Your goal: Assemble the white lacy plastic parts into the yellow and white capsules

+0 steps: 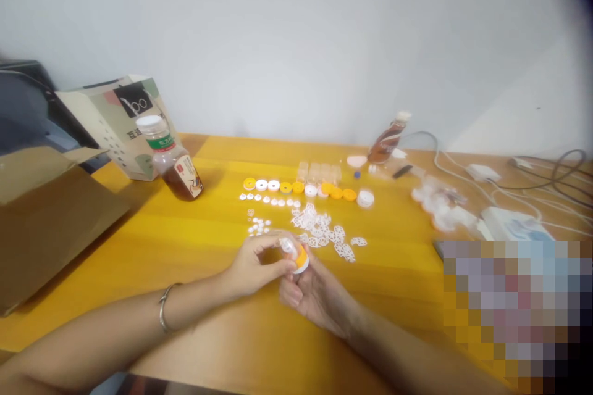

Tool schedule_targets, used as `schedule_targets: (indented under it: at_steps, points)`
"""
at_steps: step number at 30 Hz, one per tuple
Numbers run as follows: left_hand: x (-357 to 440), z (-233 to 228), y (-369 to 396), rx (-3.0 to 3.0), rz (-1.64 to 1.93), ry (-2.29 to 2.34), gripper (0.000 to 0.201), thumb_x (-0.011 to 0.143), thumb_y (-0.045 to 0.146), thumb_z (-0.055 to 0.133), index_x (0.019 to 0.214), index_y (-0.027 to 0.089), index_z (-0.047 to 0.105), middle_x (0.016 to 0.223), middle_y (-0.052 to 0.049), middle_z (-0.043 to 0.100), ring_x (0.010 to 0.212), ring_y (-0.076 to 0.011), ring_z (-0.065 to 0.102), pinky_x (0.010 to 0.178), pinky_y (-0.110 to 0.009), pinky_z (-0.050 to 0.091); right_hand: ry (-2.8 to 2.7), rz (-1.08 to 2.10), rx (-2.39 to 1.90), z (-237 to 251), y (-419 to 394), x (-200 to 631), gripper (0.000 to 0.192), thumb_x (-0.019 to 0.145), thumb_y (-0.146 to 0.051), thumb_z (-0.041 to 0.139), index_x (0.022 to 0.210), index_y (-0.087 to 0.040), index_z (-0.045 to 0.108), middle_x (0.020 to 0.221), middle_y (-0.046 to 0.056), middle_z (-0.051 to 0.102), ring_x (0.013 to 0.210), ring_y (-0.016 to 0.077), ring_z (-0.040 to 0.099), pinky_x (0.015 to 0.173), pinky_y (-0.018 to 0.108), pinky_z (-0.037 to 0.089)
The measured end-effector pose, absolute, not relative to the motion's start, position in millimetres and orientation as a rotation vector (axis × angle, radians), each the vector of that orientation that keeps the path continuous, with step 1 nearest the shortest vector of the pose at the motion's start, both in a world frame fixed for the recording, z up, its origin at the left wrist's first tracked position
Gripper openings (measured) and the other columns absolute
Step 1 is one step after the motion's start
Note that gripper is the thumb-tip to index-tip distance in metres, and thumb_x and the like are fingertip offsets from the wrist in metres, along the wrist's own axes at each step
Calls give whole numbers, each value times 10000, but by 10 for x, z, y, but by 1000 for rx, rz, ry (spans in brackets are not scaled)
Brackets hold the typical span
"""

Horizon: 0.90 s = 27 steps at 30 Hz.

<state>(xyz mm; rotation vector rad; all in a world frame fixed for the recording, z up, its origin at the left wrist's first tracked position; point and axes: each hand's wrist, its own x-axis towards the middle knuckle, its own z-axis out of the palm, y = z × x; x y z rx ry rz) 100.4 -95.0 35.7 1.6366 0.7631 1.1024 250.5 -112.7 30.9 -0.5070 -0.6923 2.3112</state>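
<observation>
A yellow counter [194, 259] fills the lower half of the frame under a pale wall. At the left edge lies an open brown carton [41, 222], and behind it in the upper left leans a printed box [120, 117]. Just right of that box a bottle [171, 157] of dark liquid tilts, white cap up. A second bottle [386, 139], also tilted, stands in the upper right of the counter, with white cables [463, 166] and a pale pouch [514, 225] further right. At centre a row of yellow and white caps [301, 187] runs across the counter, with clear cups [319, 171] just behind it, and a heap of white lattice discs [324, 231] in front.

Both forearms come in from the bottom edge. The left hand [252, 268], a bangle [165, 307] on its wrist, meets the right hand [315, 293] at lower centre. Between them sits a small orange cap [301, 258] with a clear part on top. The left grip is narrow, thumb and fingertips pinching the clear part; the right grip holds the cap from beneath, palm turned up. Both hands are raised just above the counter, near the disc heap.
</observation>
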Motion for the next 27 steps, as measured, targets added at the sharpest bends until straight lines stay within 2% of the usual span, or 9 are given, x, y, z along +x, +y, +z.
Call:
schedule_targets:
  at_steps: [5, 8, 12, 14, 17, 22, 27]
  points:
    - [1021, 331, -960, 1630, 1114, 786, 233, 739, 345, 638, 860, 146, 653, 938, -85, 642, 924, -224, 574, 888, -358, 413, -716, 2326, -515, 338, -1147, 2478, 517, 804, -675, 299, 632, -205, 429, 432, -70, 327, 395, 83, 238, 466, 240, 249]
    - [1020, 317, -945, 1650, 1121, 813, 224, 742, 339, 636, 854, 146, 655, 941, -86, 645, 935, -221, 571, 890, -357, 416, -738, 2330, -533, 312, -1121, 2498, 510, 804, -674, 298, 661, -205, 438, 452, -67, 353, 403, 84, 276, 475, 237, 280]
    - [1009, 299, -925, 1667, 1137, 885, 193, 766, 322, 612, 842, 151, 658, 887, -72, 648, 891, -200, 579, 840, -335, 437, -821, 2136, -602, 274, -1100, 2536, 348, 792, -560, 499, 850, -217, 508, 640, -26, 511, 568, 105, 463, 603, 246, 375]
    - [1007, 300, -922, 1685, 1139, 917, 176, 772, 308, 606, 843, 155, 658, 869, -65, 646, 879, -195, 580, 823, -328, 440, -886, 2021, -627, 268, -1106, 2547, 305, 777, -492, 573, 916, -226, 519, 738, -7, 547, 666, 122, 511, 683, 267, 396]
    - [1013, 329, -933, 1744, 1158, 939, 158, 766, 288, 612, 841, 158, 662, 863, -62, 649, 884, -198, 574, 814, -322, 438, -975, 1911, -635, 270, -1123, 2543, 304, 771, -465, 591, 967, -247, 512, 857, 17, 572, 764, 152, 538, 751, 311, 410]
    - [1041, 386, -969, 1790, 1220, 976, 108, 755, 255, 622, 799, 167, 667, 876, -56, 660, 913, -204, 570, 859, -330, 411, -1105, 1722, -627, 258, -1134, 2501, 267, 765, -450, 600, 914, -260, 486, 1057, 39, 565, 972, 185, 514, 815, 322, 412]
    - [1045, 361, -977, 1800, 1236, 1006, 105, 748, 260, 632, 804, 174, 655, 904, -55, 662, 918, -206, 573, 876, -337, 396, -1155, 1651, -648, 232, -1116, 2508, 244, 782, -400, 594, 952, -273, 474, 1091, 36, 567, 1035, 188, 501, 850, 323, 402]
